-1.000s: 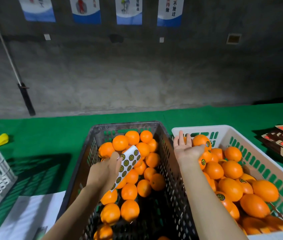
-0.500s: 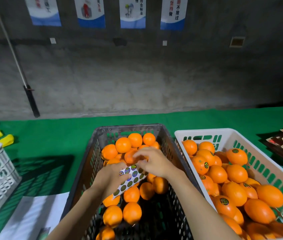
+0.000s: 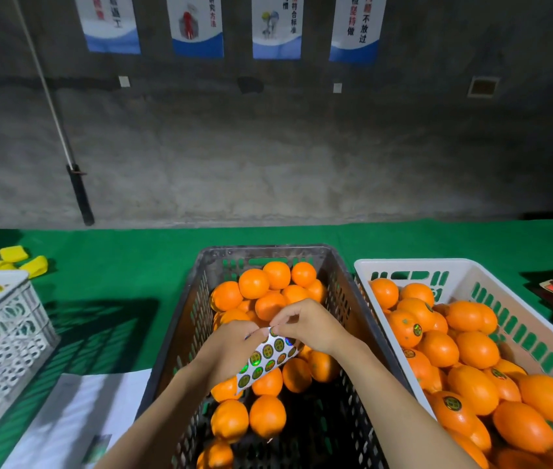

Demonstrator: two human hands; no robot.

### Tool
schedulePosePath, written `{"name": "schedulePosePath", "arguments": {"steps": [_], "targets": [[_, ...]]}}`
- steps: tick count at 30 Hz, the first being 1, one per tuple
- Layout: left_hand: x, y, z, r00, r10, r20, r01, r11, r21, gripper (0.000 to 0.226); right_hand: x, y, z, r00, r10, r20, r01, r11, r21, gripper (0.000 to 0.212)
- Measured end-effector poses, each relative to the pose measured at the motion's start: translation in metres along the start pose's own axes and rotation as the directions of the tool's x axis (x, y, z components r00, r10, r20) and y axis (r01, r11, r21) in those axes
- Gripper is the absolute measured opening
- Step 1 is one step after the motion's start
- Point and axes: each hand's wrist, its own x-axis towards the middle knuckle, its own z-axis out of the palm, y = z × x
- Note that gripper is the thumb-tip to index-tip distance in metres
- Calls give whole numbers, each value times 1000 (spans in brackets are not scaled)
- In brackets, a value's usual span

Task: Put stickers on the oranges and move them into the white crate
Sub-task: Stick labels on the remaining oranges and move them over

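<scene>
Over the dark crate of oranges, the left hand grips the flimsy, bendy sticker sheet while the right hand pinches its upper edge, likeliest peeling one light, tacky sticker by its rim.

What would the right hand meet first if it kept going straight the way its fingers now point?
The sticker sheet: the right hand points leftward, fingertips already at its top edge. Just beyond is the left hand holding it, though depth is unclear.

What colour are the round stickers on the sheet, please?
Green with gold markings, on a white sticker sheet; head view.
</scene>
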Motion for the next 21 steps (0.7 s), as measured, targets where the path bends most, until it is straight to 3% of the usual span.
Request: {"name": "schedulePosePath", "arguments": {"steps": [7, 12, 15, 18, 21], "targets": [[3, -1, -1, 990, -141, 3, 141, 989, -51, 49, 2, -1, 3, 999, 35, -28, -32, 996, 81, 9], [-4, -7, -4, 959, -199, -202, 257, 909, 327, 39, 2, -4, 1, 991, 8, -136, 8, 993, 121, 12], [-6, -5, -6, 943, -173, -285, 300, 813, 499, 40, 4, -3, -2, 984, 96, -151, -85, 993, 77, 15], [-6, -1, -7, 950, -153, -274, 290, 757, 585, 40, 4, 5, -3, 958, 272, 94, -262, 959, -105, 21], [-5, 1, -7, 955, -162, -250, 281, 770, 573, 38, 1, 8, 3, 830, 429, 358, -259, 863, -433, 20]]}}
